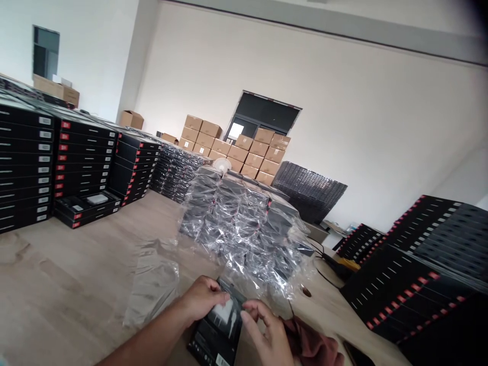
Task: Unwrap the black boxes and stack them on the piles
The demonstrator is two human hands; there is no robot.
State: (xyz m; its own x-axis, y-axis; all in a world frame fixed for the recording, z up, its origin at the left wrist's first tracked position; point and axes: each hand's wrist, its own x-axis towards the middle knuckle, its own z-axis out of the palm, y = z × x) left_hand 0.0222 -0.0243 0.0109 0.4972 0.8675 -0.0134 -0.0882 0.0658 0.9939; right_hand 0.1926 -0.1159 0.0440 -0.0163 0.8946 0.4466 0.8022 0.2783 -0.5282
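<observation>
A flat black box (213, 335) printed with a white charger and cable lies tilted at the bottom middle, close to me. My left hand (206, 297) is closed on its upper left edge, with the thumb across the front. At the right edge of the box, my right hand (269, 330) has thumb and forefinger brought together. What sits between those fingertips is too small to make out. A loose clear plastic bag (152, 284) lies flat on the wooden table (84, 274), left of my hands.
Just beyond my hands stands a pile of plastic-wrapped black boxes (244, 223). Stacks of black boxes rise at left (84, 157) and right (407, 290). A dark red cloth (310, 343) and a dark flat object (358, 353) lie at lower right. Cardboard cartons (238, 152) stand behind.
</observation>
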